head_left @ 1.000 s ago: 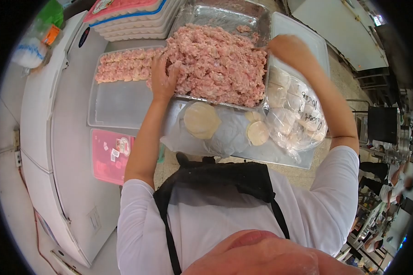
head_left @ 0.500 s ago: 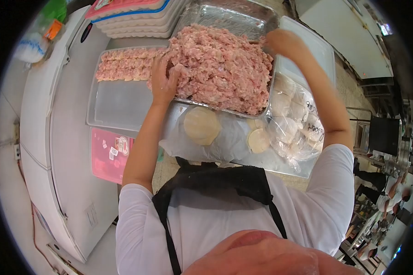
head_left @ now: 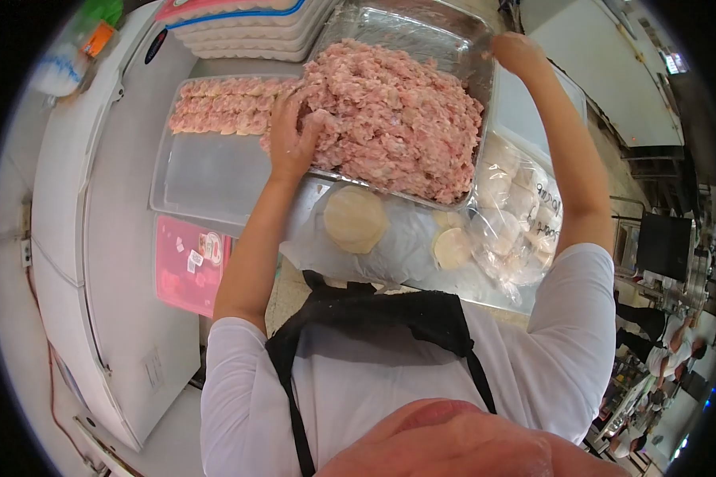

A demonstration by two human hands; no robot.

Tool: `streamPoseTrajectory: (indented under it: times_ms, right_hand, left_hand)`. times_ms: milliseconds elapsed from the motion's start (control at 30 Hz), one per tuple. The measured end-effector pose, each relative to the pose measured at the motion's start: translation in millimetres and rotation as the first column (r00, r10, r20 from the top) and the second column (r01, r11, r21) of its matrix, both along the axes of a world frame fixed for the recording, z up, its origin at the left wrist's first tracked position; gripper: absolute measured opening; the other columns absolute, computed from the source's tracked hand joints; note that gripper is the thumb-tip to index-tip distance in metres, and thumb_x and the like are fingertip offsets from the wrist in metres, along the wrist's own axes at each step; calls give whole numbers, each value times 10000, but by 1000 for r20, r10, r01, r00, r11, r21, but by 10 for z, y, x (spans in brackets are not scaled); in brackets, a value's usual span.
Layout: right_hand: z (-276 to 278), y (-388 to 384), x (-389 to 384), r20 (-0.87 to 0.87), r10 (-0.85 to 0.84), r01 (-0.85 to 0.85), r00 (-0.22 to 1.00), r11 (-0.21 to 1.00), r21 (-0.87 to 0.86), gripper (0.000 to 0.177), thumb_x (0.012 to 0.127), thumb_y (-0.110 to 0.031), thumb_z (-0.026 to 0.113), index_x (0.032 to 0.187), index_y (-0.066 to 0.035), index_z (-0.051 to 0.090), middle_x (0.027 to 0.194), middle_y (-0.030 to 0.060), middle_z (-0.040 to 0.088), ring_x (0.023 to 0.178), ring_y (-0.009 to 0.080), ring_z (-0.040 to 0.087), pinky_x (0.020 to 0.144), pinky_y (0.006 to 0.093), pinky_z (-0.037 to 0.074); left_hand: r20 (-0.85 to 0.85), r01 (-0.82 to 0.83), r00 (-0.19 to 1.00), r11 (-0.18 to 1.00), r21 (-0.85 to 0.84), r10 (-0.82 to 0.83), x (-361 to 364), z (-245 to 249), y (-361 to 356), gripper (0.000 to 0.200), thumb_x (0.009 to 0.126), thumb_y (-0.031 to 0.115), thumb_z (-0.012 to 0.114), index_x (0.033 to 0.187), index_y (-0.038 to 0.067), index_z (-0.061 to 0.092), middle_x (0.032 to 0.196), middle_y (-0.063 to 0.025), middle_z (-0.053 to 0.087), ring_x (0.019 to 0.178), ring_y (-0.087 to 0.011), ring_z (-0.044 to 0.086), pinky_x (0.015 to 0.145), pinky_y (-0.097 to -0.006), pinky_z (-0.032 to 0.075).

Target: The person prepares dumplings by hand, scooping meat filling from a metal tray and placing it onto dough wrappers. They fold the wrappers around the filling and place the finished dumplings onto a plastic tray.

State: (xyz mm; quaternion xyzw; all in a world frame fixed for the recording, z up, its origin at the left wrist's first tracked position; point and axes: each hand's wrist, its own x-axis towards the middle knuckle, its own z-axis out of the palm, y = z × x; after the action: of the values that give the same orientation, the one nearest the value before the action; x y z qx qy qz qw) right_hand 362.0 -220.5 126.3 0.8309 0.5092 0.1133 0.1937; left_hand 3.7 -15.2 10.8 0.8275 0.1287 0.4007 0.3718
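Observation:
A metal tray holds a big heap of pink minced meat. My left hand rests on the heap's left side, fingers pressed into the meat. My right hand grips the tray's far right rim. Round dough wrappers lie on plastic just in front of the tray, with a smaller stack to their right.
A clear tray on the left carries a row of filled dumplings. Stacked lidded trays stand behind it. A bag of wrappers lies at the right. A pink lid sits lower left. Other people work at far right.
My right hand has slid along the tray's right rim to its far corner. The tray has shifted slightly right. My left hand has stayed on the meat.

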Motion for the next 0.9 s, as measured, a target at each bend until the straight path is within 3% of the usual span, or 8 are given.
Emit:
streamPoseTrajectory:
  times_ms: [167, 333, 467, 500, 600, 633, 733, 900]
  right_hand:
    - [-703, 103, 337, 15, -173, 170, 985, 978, 123, 197, 853, -196, 528, 838, -67, 677, 891, 149, 678, 850, 328, 664, 725, 437, 535]
    - [-197, -143, -697, -133, 164, -160, 977, 986, 41, 146, 790, -72, 548, 797, -33, 688, 847, 148, 688, 793, 340, 675, 674, 415, 553]
    - [249, 10, -535, -97, -12, 0, 995, 993, -114, 142, 794, -103, 558, 789, -32, 681, 853, 161, 683, 800, 307, 675, 645, 416, 541]
    - [-91, 7, -154, -13, 89, -89, 996, 996, 8, 184, 835, -146, 556, 766, -31, 683, 750, 162, 653, 781, 336, 649, 690, 420, 519]
    - [-689, -22, -188, -86, 406, -345, 910, 855, 388, 142, 797, -137, 571, 800, -43, 677, 845, 145, 682, 804, 298, 674, 659, 420, 536]
    - [-505, 111, -550, -144, 156, -167, 977, 983, -70, 158, 815, -155, 559, 846, -51, 674, 920, 149, 675, 887, 294, 660, 708, 427, 535]
    - [-56, -127, -694, -111, 220, -219, 969, 976, 23, 173, 834, -164, 543, 847, -57, 678, 915, 143, 677, 898, 301, 657, 734, 436, 534]
    - [-302, -224, -332, -40, -148, 149, 988, 989, 5, 161, 818, -191, 549, 842, -86, 670, 877, 105, 679, 875, 269, 656, 729, 421, 521]
  left_hand:
    - [-5, 2, 1000, 1000, 7, -2, -10, -7, 2, 452, 872, 350, 569, 1193, 31, 567, 1186, -219, 522, 1129, -405, 463, 1006, -456, 335]
    - [-26, 9, 1000, 999, 49, -8, 0, 10, 33, 468, 878, 372, 564, 1198, 31, 565, 1232, -230, 513, 1204, -422, 427, 1038, -463, 311]
    - [-19, 15, 1000, 1000, 8, -15, -4, -4, 23, 484, 878, 389, 564, 1205, 32, 562, 1251, -229, 509, 1229, -424, 411, 1050, -469, 299]
    - [-20, 18, 1000, 1000, 4, -18, 0, -19, 25, 488, 878, 392, 564, 1207, 31, 561, 1252, -227, 509, 1229, -423, 411, 1051, -470, 298]
    - [-31, -4, 1000, 1000, 4, 4, 11, -93, 52, 492, 875, 389, 568, 1215, 34, 556, 1257, -228, 505, 1235, -418, 409, 1052, -468, 298]
    - [-27, 2, 1000, 1000, 20, -2, 13, -87, 64, 488, 876, 384, 568, 1216, 35, 555, 1257, -229, 504, 1232, -419, 411, 1051, -467, 300]
    - [-22, 13, 1000, 999, 34, -12, 11, -53, 56, 477, 877, 367, 569, 1220, 36, 553, 1258, -233, 501, 1222, -421, 416, 1047, -464, 305]
    - [4, -15, 1000, 998, 56, 14, 5, -64, 24, 461, 873, 333, 571, 1220, 32, 551, 1250, -238, 504, 1200, -426, 426, 1040, -461, 313]
